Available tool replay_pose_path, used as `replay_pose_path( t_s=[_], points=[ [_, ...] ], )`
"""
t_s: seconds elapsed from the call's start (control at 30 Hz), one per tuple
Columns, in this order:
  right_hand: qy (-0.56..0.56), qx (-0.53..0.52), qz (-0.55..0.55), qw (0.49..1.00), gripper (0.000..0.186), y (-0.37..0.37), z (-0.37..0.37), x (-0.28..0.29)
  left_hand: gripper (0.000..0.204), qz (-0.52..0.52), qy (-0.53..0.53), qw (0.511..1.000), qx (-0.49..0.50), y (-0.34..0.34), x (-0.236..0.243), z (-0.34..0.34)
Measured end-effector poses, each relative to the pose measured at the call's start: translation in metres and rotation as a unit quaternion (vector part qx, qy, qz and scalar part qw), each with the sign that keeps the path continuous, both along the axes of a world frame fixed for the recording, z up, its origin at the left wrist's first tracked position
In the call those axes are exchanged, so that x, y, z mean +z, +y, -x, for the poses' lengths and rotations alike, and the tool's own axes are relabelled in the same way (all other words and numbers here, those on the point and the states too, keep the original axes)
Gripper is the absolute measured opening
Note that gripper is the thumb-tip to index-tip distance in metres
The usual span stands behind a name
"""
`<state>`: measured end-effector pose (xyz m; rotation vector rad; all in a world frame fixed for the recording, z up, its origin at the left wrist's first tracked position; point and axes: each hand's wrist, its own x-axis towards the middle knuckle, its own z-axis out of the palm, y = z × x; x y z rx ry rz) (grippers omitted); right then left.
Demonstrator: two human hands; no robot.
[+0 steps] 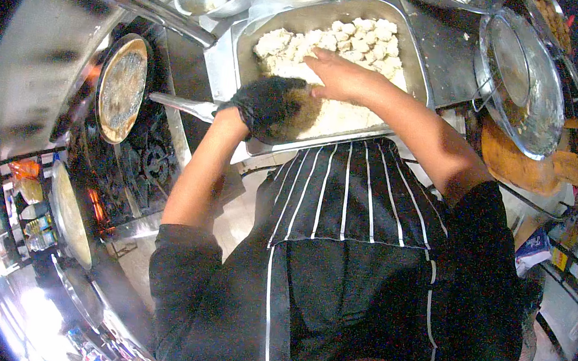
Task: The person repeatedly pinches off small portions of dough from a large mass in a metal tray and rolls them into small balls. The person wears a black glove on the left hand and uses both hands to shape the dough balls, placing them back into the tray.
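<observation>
Head view, upper centre: my right hand (346, 80) is over the tray (417, 67), fingers apart; my left hand's (269, 102), I can't tell; best handle pale lumps (366, 42) lightly.

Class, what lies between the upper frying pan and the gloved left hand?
A metal handle lies between the upper frying pan and the gloved left hand, as the head view shows.

Here's the left hand (275, 103), snug in a black glove, finger pose lost in the dark! The left forearm (203, 172) is bare, angling up and inward from a black sleeve (187, 261). And on the other side, the right forearm (422, 131) slants up and leftward, the ungloved right hand (340, 77) pointing its fingers left, thumb apart, right beside its partner!
</observation>
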<state>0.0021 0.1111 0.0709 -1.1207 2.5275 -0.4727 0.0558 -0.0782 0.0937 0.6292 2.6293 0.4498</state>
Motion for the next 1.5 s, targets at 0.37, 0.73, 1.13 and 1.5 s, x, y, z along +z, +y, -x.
replay_pose_path(
  t_s=[0.37,0.73,1.13,1.5],
  points=[
    [-0.054,0.070,-0.023,0.996,0.023,0.001,-0.018,-0.012,0.054,0.037,0.231,0.969,0.084,0.002,-0.050,0.086],
    [-0.227,-0.133,0.191,0.946,0.023,0.058,-0.017,0.021,0.035,-0.018,0.011,0.999,-0.048,-0.018,-0.046,0.079],
    [-0.472,-0.252,0.556,0.636,0.030,-0.010,-0.035,0.016,0.065,-0.286,0.139,0.948,-0.011,0.016,0.017,0.028],
    [-0.539,-0.243,0.535,0.603,0.054,0.013,-0.052,0.010,0.040,-0.331,0.013,0.941,0.072,-0.015,0.013,-0.013]
  ],
)
